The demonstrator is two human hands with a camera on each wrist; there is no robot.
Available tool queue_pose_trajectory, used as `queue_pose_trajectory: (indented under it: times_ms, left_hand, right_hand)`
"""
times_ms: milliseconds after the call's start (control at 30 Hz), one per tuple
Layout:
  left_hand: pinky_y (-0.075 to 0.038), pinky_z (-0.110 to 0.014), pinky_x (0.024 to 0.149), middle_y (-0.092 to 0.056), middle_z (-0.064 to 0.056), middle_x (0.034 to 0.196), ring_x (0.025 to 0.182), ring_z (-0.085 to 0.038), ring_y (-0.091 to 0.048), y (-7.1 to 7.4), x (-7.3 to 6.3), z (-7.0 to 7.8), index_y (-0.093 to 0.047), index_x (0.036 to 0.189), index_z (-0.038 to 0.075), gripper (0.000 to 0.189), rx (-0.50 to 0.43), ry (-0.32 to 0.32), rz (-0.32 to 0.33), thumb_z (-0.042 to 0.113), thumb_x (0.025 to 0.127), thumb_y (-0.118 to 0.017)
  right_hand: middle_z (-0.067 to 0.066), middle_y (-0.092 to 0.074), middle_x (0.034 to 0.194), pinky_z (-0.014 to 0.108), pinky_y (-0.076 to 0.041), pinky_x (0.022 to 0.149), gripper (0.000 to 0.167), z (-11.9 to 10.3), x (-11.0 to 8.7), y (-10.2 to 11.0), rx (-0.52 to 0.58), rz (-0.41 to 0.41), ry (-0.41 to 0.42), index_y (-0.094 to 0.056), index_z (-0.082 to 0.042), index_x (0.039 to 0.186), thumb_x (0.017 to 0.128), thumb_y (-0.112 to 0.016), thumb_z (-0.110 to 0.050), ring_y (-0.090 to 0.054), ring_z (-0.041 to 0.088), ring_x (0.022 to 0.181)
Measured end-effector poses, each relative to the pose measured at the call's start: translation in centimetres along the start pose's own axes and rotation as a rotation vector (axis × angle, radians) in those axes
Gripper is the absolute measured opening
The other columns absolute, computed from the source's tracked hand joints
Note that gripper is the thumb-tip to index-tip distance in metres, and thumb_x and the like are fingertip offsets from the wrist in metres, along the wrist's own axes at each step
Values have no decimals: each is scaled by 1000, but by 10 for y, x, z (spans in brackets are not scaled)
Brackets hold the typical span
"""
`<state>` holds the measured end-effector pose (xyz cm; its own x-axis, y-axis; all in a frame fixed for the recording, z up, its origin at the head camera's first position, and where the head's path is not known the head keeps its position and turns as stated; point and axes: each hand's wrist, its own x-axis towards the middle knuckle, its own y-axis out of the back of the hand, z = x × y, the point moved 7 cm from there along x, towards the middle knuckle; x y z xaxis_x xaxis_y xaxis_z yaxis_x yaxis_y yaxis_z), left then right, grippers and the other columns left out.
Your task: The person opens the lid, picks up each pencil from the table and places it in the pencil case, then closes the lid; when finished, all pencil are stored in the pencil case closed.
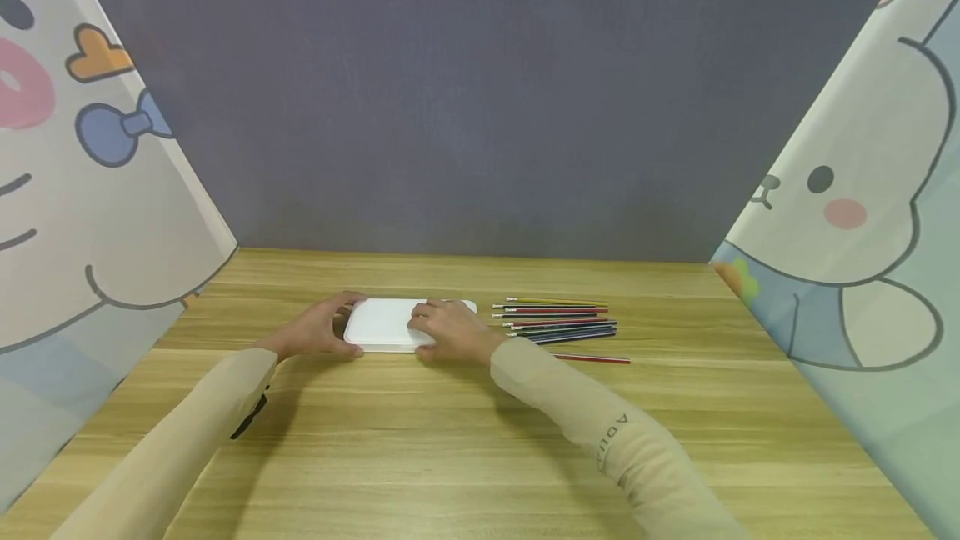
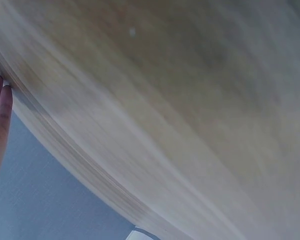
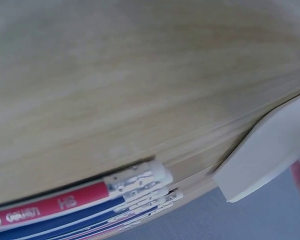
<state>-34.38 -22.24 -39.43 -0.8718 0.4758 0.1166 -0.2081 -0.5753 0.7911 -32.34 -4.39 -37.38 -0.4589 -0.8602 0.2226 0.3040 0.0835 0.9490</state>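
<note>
A flat white case (image 1: 381, 323) with rounded corners lies on the wooden table, left of the pencils. My left hand (image 1: 309, 330) grips its left end, fingers at the far corner and thumb at the near one. Over the right part of the case is my right hand (image 1: 459, 332), fingers bent on the top and thumb at the near edge. In the right wrist view, one end of the white case (image 3: 270, 150) shows beside a bit of that hand. Only a few fingers (image 2: 5, 102) show at the edge of the left wrist view.
Several pencils (image 1: 562, 324) with white eraser ends lie side by side right of the case. One red pencil (image 1: 596, 358) lies nearer, partly behind the right sleeve (image 1: 570, 407). A dark grey panel (image 1: 480, 107) stands behind the table (image 1: 390, 457), with cartoon-printed sheets on both sides.
</note>
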Motion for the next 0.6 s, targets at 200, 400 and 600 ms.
queue_pose_trajectory:
  times_ms: [200, 400, 600]
  left_hand:
    - [-44, -53, 92, -52, -22, 119, 108, -39, -52, 0, 0, -2, -38, 131, 3, 86, -11, 14, -13, 26, 62, -84]
    - [-44, -52, 93, -50, -20, 121, 110, -37, -51, -1, 1, -4, -37, 132, 5, 86, -18, 25, -29, 26, 63, -84]
    - [-45, -53, 90, -52, -22, 119, 107, -38, -52, 0, 0, 0, -39, 130, 3, 85, -1, 5, -17, 27, 62, -84]
  right_hand:
    - [-5, -59, 118, 25, -50, 84, 40, 3, 1, -4, 8, -5, 7, -60, -20, 113, 82, -61, -44, -54, 12, 107]
    - [-5, -60, 118, 26, -50, 85, 39, 3, 1, -6, -5, 4, 38, -61, -20, 112, 82, -59, -44, -54, 12, 110]
    - [-5, -63, 113, 25, -50, 83, 36, -1, 1, 0, -57, 25, 92, -63, -19, 109, 82, -60, -43, -57, 12, 104]
